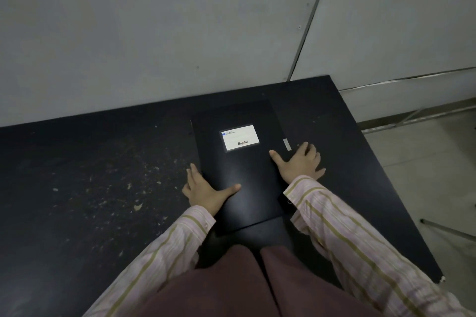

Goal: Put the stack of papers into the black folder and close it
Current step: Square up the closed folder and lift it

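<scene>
The black folder (247,172) lies shut and flat on the black table (103,162), a white label (240,137) on its cover. My left hand (206,192) rests on the folder's left edge, thumb spread across the cover. My right hand (300,162) presses on the right edge near a small grey clasp (286,144), fingers spread. No papers are visible; whatever is inside the folder is hidden.
The table's left half is speckled with pale scraps and dust (116,188). A grey wall (180,33) stands right behind the table. The right table edge (381,162) drops to a tiled floor with metal legs (448,230).
</scene>
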